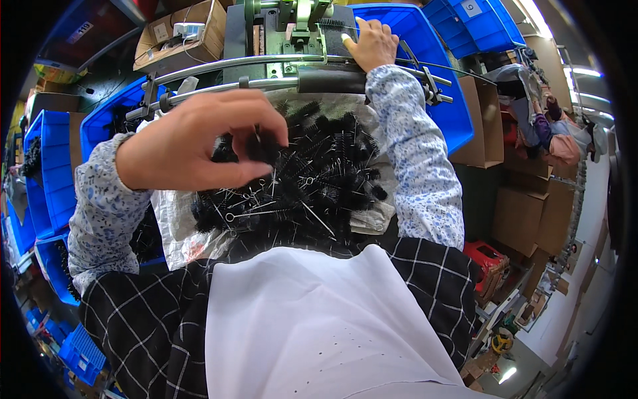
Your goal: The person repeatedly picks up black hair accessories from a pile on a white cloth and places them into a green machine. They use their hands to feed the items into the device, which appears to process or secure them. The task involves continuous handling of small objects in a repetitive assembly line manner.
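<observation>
My left hand [199, 141] is held above a pile of black twisted-wire brushes [312, 166], somewhat blurred. Its fingers and thumb curl around a black bristle brush [262, 145], seen nearly end-on. At the machine [302, 33], my right hand [373, 46] reaches forward with thumb and forefinger closed on the wire of another brush [331, 24]. That brush's bristled end points left toward the machine's head. Many brushes in the pile have bare wire stems ending in small loops. They lie on a pale woven sheet [176, 229] in front of my lap.
Two metal rails [266, 61] cross between the pile and the machine. Blue bins stand to the right [458, 126] and left [56, 176]. A cardboard box [211, 36] with a small device sits at the back left. Another person [558, 136] is at the far right, near cardboard boxes [522, 216].
</observation>
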`<act>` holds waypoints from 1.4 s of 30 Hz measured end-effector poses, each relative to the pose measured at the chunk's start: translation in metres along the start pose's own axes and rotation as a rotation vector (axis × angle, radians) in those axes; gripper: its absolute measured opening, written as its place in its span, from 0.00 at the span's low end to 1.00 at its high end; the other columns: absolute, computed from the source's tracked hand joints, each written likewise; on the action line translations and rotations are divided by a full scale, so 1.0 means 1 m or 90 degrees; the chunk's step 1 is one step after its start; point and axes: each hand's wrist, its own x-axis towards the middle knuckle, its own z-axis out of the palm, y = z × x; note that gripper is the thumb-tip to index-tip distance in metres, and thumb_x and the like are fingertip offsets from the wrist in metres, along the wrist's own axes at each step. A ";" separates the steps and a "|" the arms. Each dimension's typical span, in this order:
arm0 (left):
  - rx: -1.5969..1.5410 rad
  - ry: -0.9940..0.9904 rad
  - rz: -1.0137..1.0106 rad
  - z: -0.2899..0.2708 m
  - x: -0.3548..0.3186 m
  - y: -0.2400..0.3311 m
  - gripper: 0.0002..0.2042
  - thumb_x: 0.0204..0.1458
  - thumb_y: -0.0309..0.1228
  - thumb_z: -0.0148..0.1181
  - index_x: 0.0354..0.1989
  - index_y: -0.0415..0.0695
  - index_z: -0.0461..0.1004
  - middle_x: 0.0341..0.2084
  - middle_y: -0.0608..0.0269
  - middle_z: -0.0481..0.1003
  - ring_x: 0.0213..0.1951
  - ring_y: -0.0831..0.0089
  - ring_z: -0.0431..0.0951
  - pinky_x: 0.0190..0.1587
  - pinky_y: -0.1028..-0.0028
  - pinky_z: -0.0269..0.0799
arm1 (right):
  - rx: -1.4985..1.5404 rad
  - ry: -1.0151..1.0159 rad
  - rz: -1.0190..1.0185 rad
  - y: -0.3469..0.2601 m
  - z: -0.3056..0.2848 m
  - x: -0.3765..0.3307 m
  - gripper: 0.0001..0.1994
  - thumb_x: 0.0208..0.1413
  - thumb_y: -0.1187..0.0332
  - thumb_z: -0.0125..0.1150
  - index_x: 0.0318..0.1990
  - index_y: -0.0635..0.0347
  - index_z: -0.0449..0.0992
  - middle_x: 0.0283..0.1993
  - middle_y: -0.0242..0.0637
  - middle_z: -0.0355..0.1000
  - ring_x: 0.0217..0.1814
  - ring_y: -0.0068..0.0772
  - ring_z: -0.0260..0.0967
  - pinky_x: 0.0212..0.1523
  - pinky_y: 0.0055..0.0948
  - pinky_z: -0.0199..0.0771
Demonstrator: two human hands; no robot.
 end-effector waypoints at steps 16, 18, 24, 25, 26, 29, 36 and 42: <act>0.021 0.094 0.007 -0.007 0.021 -0.004 0.12 0.43 0.23 0.62 0.38 0.41 0.72 0.38 0.58 0.72 0.42 0.68 0.73 0.45 0.72 0.70 | 0.095 0.034 -0.029 -0.052 0.005 0.005 0.11 0.44 0.59 0.57 0.31 0.55 0.76 0.32 0.34 0.74 0.42 0.36 0.69 0.41 0.41 0.60; 0.013 0.115 0.011 -0.006 0.021 -0.009 0.12 0.44 0.23 0.60 0.40 0.42 0.72 0.39 0.58 0.71 0.43 0.67 0.72 0.45 0.71 0.70 | 0.092 0.010 -0.029 -0.053 0.000 0.005 0.11 0.44 0.59 0.57 0.32 0.54 0.76 0.32 0.34 0.74 0.42 0.36 0.69 0.41 0.41 0.60; -0.050 0.167 -0.010 -0.006 0.005 -0.026 0.13 0.48 0.22 0.54 0.44 0.41 0.70 0.45 0.58 0.67 0.47 0.69 0.69 0.49 0.72 0.68 | 0.076 -0.007 0.006 -0.013 0.001 -0.001 0.12 0.44 0.59 0.56 0.35 0.53 0.76 0.34 0.35 0.73 0.44 0.34 0.68 0.43 0.41 0.59; -0.059 0.179 -0.015 -0.005 0.001 -0.031 0.13 0.49 0.22 0.53 0.45 0.41 0.70 0.46 0.58 0.66 0.47 0.70 0.69 0.49 0.72 0.68 | 0.070 0.000 0.004 -0.004 0.008 -0.001 0.13 0.43 0.59 0.57 0.36 0.53 0.76 0.34 0.35 0.73 0.44 0.34 0.68 0.44 0.41 0.60; -0.050 0.177 -0.003 -0.005 0.000 -0.035 0.13 0.49 0.21 0.52 0.45 0.41 0.69 0.45 0.59 0.66 0.46 0.72 0.69 0.50 0.73 0.66 | 0.075 0.010 0.000 0.004 0.012 -0.003 0.14 0.43 0.58 0.57 0.37 0.51 0.77 0.34 0.34 0.73 0.44 0.34 0.67 0.43 0.40 0.60; -0.055 0.175 -0.022 -0.002 -0.003 -0.041 0.13 0.50 0.21 0.51 0.45 0.41 0.68 0.43 0.60 0.66 0.44 0.73 0.69 0.50 0.74 0.66 | 0.111 -0.053 0.019 0.015 0.011 0.005 0.15 0.45 0.52 0.55 0.39 0.45 0.77 0.39 0.35 0.73 0.41 0.43 0.70 0.40 0.42 0.67; -0.047 0.158 0.023 0.002 0.016 -0.051 0.12 0.49 0.22 0.54 0.43 0.43 0.67 0.38 0.66 0.67 0.39 0.79 0.71 0.48 0.77 0.67 | 0.070 -0.176 -0.089 0.040 -0.007 0.034 0.12 0.50 0.60 0.49 0.40 0.45 0.77 0.39 0.41 0.73 0.38 0.45 0.70 0.40 0.38 0.70; -0.059 0.211 -0.040 0.007 0.023 -0.052 0.12 0.49 0.23 0.57 0.42 0.44 0.67 0.36 0.67 0.68 0.38 0.77 0.72 0.48 0.78 0.67 | 0.012 0.229 -0.099 0.033 -0.083 0.003 0.15 0.47 0.67 0.53 0.44 0.60 0.70 0.43 0.45 0.69 0.47 0.42 0.66 0.45 0.39 0.66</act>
